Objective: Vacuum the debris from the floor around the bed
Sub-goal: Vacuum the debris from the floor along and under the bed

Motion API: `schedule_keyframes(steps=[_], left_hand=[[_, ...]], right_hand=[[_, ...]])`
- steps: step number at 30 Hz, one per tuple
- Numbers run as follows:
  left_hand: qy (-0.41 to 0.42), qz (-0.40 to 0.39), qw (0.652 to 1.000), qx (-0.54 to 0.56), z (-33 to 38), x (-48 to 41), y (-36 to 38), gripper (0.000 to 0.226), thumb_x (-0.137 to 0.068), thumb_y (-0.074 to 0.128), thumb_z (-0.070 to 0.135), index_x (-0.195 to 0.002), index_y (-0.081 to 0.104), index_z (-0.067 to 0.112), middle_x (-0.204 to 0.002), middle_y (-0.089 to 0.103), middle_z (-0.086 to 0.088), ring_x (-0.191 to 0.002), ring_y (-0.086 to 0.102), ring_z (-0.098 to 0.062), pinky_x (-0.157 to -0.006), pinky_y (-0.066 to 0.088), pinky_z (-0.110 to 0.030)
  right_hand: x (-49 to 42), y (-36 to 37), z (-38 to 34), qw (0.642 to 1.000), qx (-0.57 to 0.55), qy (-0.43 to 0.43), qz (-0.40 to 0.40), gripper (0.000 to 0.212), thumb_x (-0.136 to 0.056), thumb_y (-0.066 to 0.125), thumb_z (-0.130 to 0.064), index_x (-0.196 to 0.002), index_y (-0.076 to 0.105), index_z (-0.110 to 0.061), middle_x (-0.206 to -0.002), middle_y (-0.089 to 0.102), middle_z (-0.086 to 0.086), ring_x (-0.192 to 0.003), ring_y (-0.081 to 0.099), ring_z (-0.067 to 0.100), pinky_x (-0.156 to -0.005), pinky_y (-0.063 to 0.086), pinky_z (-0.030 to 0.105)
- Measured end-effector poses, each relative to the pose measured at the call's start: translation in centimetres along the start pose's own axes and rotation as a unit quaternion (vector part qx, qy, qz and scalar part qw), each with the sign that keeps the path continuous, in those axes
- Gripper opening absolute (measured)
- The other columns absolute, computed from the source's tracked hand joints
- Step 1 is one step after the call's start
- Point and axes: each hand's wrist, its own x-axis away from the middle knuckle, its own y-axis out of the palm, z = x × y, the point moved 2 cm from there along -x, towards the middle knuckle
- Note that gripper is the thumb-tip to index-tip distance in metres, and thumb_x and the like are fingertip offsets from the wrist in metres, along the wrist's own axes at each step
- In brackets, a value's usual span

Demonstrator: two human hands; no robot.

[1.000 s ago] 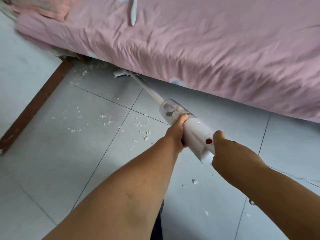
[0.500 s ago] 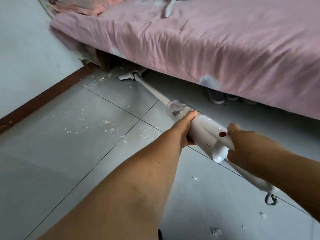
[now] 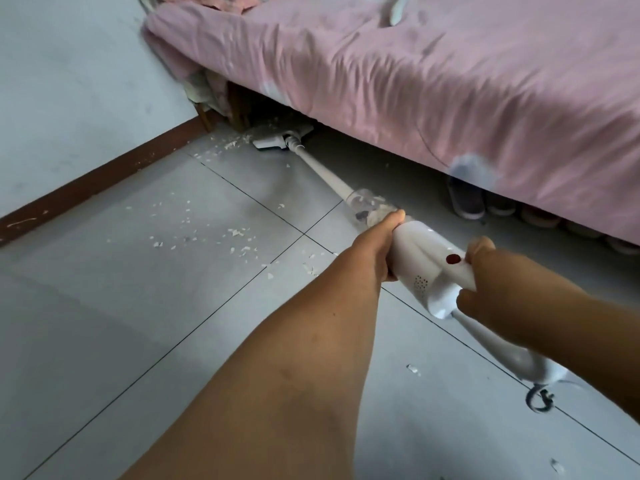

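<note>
A white stick vacuum [image 3: 424, 259] lies low across the grey tiled floor. My left hand [image 3: 375, 244] grips its body just behind the clear dust cup [image 3: 367, 204]. My right hand [image 3: 485, 282] grips the handle by the red button. The thin tube runs up-left to the floor head [image 3: 277, 140], which sits at the corner of the bed [image 3: 433, 71] near its wooden leg. White debris flakes [image 3: 235, 233] are scattered on the tiles left of the tube, and a denser heap [image 3: 232, 144] lies beside the head.
A pink sheet hangs over the bed's edge. Slippers [image 3: 465, 199] and other shoes sit under the bed on the right. A grey wall with a brown skirting board [image 3: 104, 178] runs along the left. Stray flakes [image 3: 412, 368] lie near my arms.
The view has swung so more of the wall, the bed corner and the space under the bed show. The floor head now sits out from under the sheet, by the debris at the bed leg.
</note>
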Motion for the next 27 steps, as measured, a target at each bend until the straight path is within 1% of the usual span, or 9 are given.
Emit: schedule_keyframes(steps=[2, 4, 8, 12, 15, 17, 21, 24, 27], left_hand=[[-0.002, 0.0, 1.0, 0.001, 0.0, -0.8, -0.3, 0.068, -0.08, 0.074, 0.057, -0.132, 0.055, 0.017, -0.121, 0.067, -0.013, -0.11, 0.065, -0.032, -0.096, 0.056, -0.049], [-0.001, -0.001, 1.0, 0.008, 0.1, -1.5, -0.6, 0.069, -0.08, 0.075, 0.056, -0.133, 0.055, 0.017, -0.123, 0.067, -0.013, -0.111, 0.065, -0.032, -0.098, 0.055, -0.05], [0.003, -0.003, 1.0, 0.011, 1.4, -3.1, -1.4, 0.066, -0.082, 0.074, 0.056, -0.132, 0.054, 0.017, -0.122, 0.067, -0.013, -0.111, 0.065, -0.031, -0.098, 0.054, -0.051], [0.005, 0.001, 1.0, 0.014, 2.8, -4.5, -2.1, 0.066, -0.081, 0.074, 0.055, -0.132, 0.055, 0.018, -0.122, 0.067, -0.012, -0.111, 0.065, -0.031, -0.098, 0.054, -0.051], [0.006, -0.001, 1.0, 0.003, 3.9, -5.5, -2.6, 0.063, -0.083, 0.071, 0.054, -0.133, 0.054, 0.019, -0.124, 0.067, -0.012, -0.113, 0.064, -0.031, -0.099, 0.053, -0.052], [0.002, 0.0, 1.0, -0.01, 4.6, -6.1, -2.8, 0.061, -0.084, 0.069, 0.052, -0.133, 0.053, 0.019, -0.124, 0.066, -0.012, -0.113, 0.064, -0.031, -0.099, 0.053, -0.052], [-0.012, -0.01, 0.999, -0.032, 5.7, -7.9, -3.6, 0.053, -0.084, 0.067, 0.053, -0.124, 0.054, 0.02, -0.119, 0.067, -0.014, -0.108, 0.065, -0.032, -0.093, 0.055, -0.051], [-0.026, -0.004, 0.999, -0.04, 6.4, -9.6, -4.3, 0.06, -0.081, 0.07, 0.06, -0.122, 0.055, 0.019, -0.116, 0.068, -0.014, -0.104, 0.066, -0.033, -0.091, 0.055, -0.052], [-0.022, 0.004, 0.999, -0.046, 6.8, -11.5, -5.1, 0.065, -0.08, 0.071, 0.062, -0.126, 0.055, 0.018, -0.118, 0.068, -0.013, -0.106, 0.066, -0.033, -0.094, 0.054, -0.053]], right_hand=[[-0.5, 0.6, -0.3, 1.0, -0.006, 0.005, 0.001, 0.033, -0.08, 0.058, -0.02, -0.104, 0.035, -0.019, -0.071, 0.057, 0.003, -0.061, 0.055, 0.018, -0.053, 0.043, 0.03], [-0.9, 0.8, -0.6, 1.0, -0.011, 0.005, 0.001, 0.032, -0.08, 0.058, -0.019, -0.102, 0.034, -0.019, -0.07, 0.056, 0.003, -0.059, 0.054, 0.017, -0.049, 0.038, 0.028], [-2.9, 1.1, -1.6, 1.0, -0.015, 0.008, 0.0, 0.031, -0.081, 0.056, -0.019, -0.102, 0.034, -0.019, -0.071, 0.056, 0.003, -0.061, 0.054, 0.018, -0.048, 0.036, 0.028], [-4.8, 1.2, -2.7, 1.0, -0.02, 0.013, 0.002, 0.031, -0.082, 0.055, -0.019, -0.106, 0.035, -0.018, -0.073, 0.057, 0.004, -0.064, 0.056, 0.02, -0.053, 0.042, 0.03], [-6.1, 1.3, -3.5, 1.0, -0.019, 0.018, -0.003, 0.032, -0.083, 0.054, -0.018, -0.108, 0.034, -0.018, -0.074, 0.056, 0.004, -0.063, 0.055, 0.018, -0.048, 0.037, 0.028], [-6.8, 1.3, -3.9, 0.999, -0.018, 0.026, -0.005, 0.033, -0.083, 0.054, -0.018, -0.109, 0.034, -0.018, -0.075, 0.057, 0.003, -0.063, 0.055, 0.018, -0.048, 0.036, 0.028], [-8.6, 2.1, -4.6, 0.999, -0.02, 0.033, 0.002, 0.032, -0.082, 0.054, -0.017, -0.108, 0.035, -0.02, -0.074, 0.057, 0.002, -0.061, 0.055, 0.016, -0.046, 0.034, 0.027], [-9.9, 3.0, -5.2, 0.999, -0.02, 0.038, 0.009, 0.03, -0.083, 0.054, -0.017, -0.104, 0.033, -0.021, -0.072, 0.056, 0.002, -0.059, 0.053, 0.015, -0.044, 0.032, 0.026], [-11.2, 4.2, -6.0, 0.999, -0.023, 0.046, 0.018, 0.028, -0.083, 0.054, -0.018, -0.1, 0.032, -0.022, -0.07, 0.056, 0.001, -0.058, 0.054, 0.015, -0.044, 0.033, 0.026]])
